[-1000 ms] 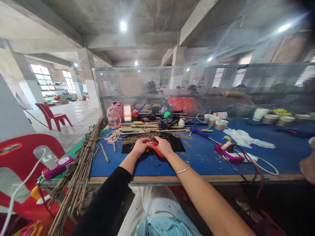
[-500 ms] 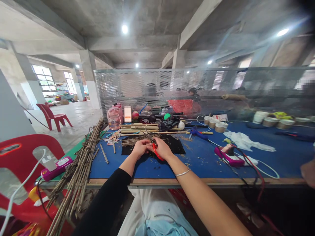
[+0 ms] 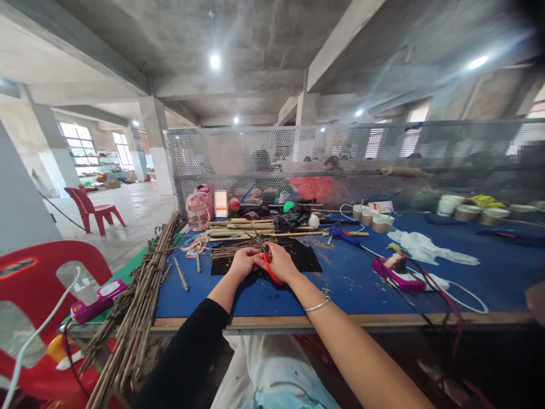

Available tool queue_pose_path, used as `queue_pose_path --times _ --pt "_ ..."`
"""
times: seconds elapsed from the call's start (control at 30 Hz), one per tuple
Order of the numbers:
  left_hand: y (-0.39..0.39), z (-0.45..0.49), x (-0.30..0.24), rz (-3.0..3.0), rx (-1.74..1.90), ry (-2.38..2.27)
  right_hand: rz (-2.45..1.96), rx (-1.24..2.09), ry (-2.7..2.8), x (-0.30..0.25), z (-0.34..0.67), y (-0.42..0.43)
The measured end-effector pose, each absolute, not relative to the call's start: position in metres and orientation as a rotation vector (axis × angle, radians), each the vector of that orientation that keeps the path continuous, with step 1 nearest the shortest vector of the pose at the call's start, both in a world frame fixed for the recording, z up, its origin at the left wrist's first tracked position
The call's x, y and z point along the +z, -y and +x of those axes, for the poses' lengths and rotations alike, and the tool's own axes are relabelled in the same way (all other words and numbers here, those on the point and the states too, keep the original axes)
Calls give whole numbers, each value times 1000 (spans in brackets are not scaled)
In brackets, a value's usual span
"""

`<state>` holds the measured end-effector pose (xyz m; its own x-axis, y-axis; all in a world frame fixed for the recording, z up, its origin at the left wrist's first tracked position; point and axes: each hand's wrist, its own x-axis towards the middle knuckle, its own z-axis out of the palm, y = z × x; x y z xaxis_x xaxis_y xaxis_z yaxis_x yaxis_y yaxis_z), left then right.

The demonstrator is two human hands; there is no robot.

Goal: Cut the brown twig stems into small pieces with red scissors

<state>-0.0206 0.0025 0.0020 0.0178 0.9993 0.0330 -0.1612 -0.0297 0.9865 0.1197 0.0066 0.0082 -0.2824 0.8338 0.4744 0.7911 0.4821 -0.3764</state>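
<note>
My right hand (image 3: pixel 280 262) is closed around red-handled scissors (image 3: pixel 271 271), whose dark blades point up and to the left, away from me. My left hand (image 3: pixel 243 263) is also closed, its fingertips meeting the right hand beside the scissors. What the left fingers pinch is too small to make out. Beyond the left hand, thin brown twigs (image 3: pixel 230 249) lie across a black cloth (image 3: pixel 310 258) on the blue tabletop (image 3: pixel 340 289). Several loose scraps are scattered around the cloth.
A long bundle of sticks (image 3: pixel 142 295) hangs over the table's left edge. Bamboo rods (image 3: pixel 238 232) lie at the back, near a blue glue gun (image 3: pixel 343 236). To the right are a purple power strip (image 3: pixel 398 276), cables and a white plastic bag (image 3: pixel 430 248). A perforated metal screen (image 3: pixel 234 153) stands behind.
The view has tilted up slightly, so the table appears lower. Both hands stay together over the cloth, and the scissors' angle has shifted only slightly.
</note>
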Motion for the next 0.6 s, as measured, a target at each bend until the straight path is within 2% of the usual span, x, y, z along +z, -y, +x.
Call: queue_pose_path --times 0.27,0.6 --pt "-6 -20 -1 1095 1316 -1017 -1405 193 2116 13 122 0" --pt "-6 -23 -6 1088 1345 -1018 -1500 152 2134 15 123 2"
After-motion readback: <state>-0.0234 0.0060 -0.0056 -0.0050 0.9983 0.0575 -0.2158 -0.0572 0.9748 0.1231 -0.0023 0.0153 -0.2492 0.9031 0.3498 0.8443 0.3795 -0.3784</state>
